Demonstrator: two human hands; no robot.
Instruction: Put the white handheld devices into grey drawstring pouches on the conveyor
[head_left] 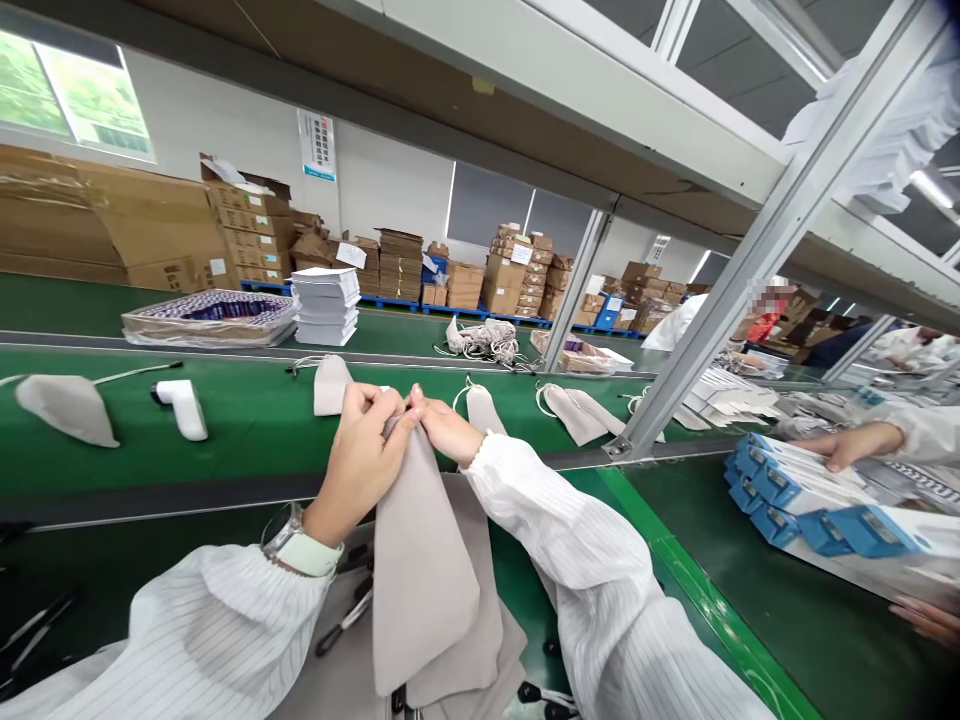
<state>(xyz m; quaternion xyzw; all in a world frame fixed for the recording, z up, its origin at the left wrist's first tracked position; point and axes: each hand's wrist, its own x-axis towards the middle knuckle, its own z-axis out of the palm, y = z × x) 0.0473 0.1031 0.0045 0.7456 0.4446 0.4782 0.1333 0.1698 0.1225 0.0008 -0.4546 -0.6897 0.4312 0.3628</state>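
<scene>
Both of my hands meet in the middle, at the top end of a long grey fabric pouch (420, 570) that hangs down toward me. My left hand (366, 450) has its fingers closed on the pouch's upper edge. My right hand (446, 428) pinches at the same end, its fingertips touching the left ones; what exactly lies between them is hidden. Under the hanging pouch, more grey pouches (510, 640) lie in a pile, with black-tipped cords (349, 622) sticking out beside them.
Along the green conveyor (247, 430) lie a white handheld device (181, 408) and several drawstring pouches (67, 408). Behind stand a white paper stack (325, 308) and a tray (210, 318). A metal post (750, 260) rises at right; beside it a co-worker's hand (851, 445) touches blue-and-white boxes (825, 500).
</scene>
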